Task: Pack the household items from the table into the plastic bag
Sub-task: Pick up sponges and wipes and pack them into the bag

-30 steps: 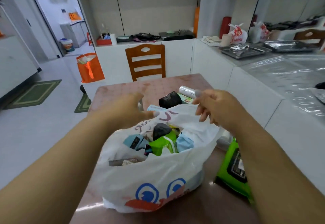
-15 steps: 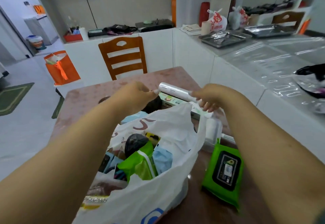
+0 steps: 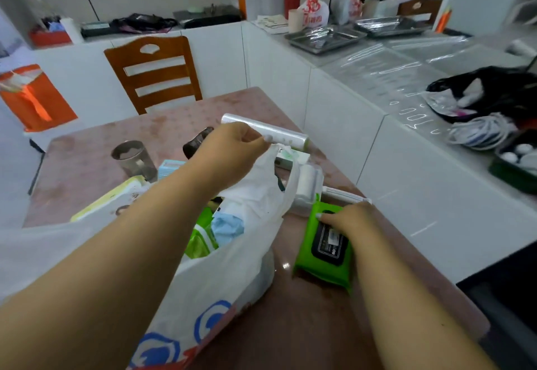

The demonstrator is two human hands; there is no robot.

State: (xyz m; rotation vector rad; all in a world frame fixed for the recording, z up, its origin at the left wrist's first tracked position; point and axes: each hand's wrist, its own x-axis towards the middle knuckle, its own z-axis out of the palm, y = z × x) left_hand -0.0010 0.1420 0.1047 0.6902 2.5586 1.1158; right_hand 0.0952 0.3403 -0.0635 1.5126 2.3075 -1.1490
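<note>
I see the left hand [image 3: 232,149] raised over the middle of the table [image 3: 87,152], its fingers curled and pinching the upper edge of the white plastic bag [image 3: 232,268], holding the mouth of the bag up. The bag stands on the near left part of the table, with blue and red print on its near side. Inside its opening I can make out a green packet [image 3: 200,239] and a light blue item [image 3: 228,226].

The right hand [image 3: 348,220] lies lower, on the green wipes pack [image 3: 322,247], which lies flat on the table just right of the bag. Its fingers curl over the far end of the pack; I cannot tell whether the pack is lifted at all.

Behind the left hand a silvery wrapped roll [image 3: 279,133] lies across the table, partly hidden by the fingers. A white lint roller [image 3: 308,186] lies between the bag and the wipes pack's far end. Further left on the table stand a grey cup [image 3: 133,159] and a small light blue box [image 3: 170,166], with a yellow-edged flat pack [image 3: 113,198] beside them. A wooden chair [image 3: 154,70] stands at the table's far side.
</note>
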